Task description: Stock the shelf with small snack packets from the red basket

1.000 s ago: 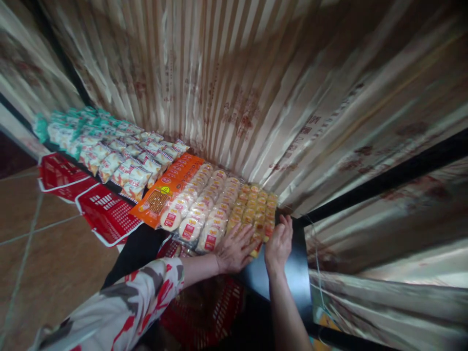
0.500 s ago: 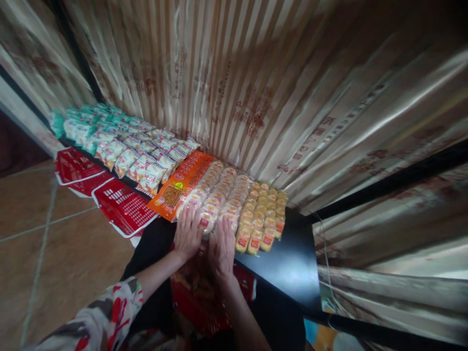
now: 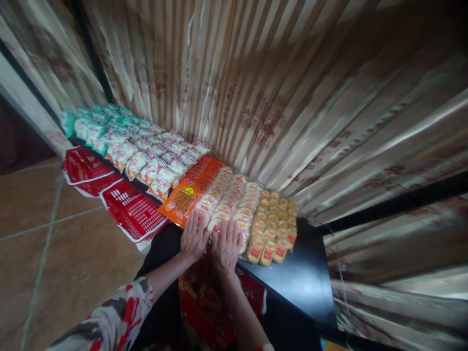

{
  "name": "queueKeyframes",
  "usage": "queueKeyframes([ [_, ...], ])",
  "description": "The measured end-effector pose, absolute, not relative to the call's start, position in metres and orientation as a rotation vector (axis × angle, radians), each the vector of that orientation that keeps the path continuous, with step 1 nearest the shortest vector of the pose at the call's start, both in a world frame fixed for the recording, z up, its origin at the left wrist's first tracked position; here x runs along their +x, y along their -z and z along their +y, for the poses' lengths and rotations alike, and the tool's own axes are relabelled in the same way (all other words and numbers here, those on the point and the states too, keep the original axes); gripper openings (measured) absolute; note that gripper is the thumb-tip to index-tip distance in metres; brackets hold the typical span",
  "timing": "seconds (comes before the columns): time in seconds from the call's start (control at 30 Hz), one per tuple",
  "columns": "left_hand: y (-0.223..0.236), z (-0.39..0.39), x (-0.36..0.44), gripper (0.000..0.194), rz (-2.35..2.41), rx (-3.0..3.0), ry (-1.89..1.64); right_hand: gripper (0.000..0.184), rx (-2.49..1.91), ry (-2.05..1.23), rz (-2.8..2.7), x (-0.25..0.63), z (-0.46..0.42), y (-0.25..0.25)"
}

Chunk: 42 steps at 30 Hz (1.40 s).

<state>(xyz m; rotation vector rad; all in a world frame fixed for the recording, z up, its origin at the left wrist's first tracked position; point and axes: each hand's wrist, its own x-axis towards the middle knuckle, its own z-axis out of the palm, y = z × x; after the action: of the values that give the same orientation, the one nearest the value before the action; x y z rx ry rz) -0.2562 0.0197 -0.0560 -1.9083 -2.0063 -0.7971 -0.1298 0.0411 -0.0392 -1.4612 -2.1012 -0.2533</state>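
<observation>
Pale snack packets in clear wrap (image 3: 232,197) lie in rows on a dark board, their near ends under my hands. My left hand (image 3: 194,239) rests on the near end of the left row with fingers stretched out. Just to its right, my right hand (image 3: 226,243) lies flat with extended fingers across the near ends of the other pale rows. An orange pack (image 3: 186,197) borders these rows on the left. Yellow wrapped packets (image 3: 276,224) with red-orange labels stand close together on the right.
White snack bags with striped edges (image 3: 161,161) and green-and-white bags (image 3: 97,122) fill the board's left side. Red baskets (image 3: 135,209) sit beside its front edge. Printed plastic sheeting (image 3: 256,73) hangs behind, and a black bar (image 3: 395,204) runs along the right.
The whole view has shifted, so the goods and hands appear slightly lower and further right. Both hands stay on the near ends of the pale rows.
</observation>
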Motion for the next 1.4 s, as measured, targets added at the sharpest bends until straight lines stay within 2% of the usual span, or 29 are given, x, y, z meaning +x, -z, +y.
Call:
queueKeyframes([
  [0.53, 0.051, 0.03, -0.257, 0.062, -1.932, -1.992, 0.817, 0.052, -1.462, 0.513, -2.089, -0.122, 0.056, 0.034],
  [0.93, 0.05, 0.031, -0.257, 0.061, -1.967, -1.983, 0.869, 0.048, -1.481, 0.451, -2.071, -0.122, 0.053, 0.032],
  [1.4, 0.052, 0.038, -0.255, 0.063, -1.926, -1.994, 0.839, 0.054, -1.48, 0.362, -2.051, -0.12, 0.061, 0.038],
])
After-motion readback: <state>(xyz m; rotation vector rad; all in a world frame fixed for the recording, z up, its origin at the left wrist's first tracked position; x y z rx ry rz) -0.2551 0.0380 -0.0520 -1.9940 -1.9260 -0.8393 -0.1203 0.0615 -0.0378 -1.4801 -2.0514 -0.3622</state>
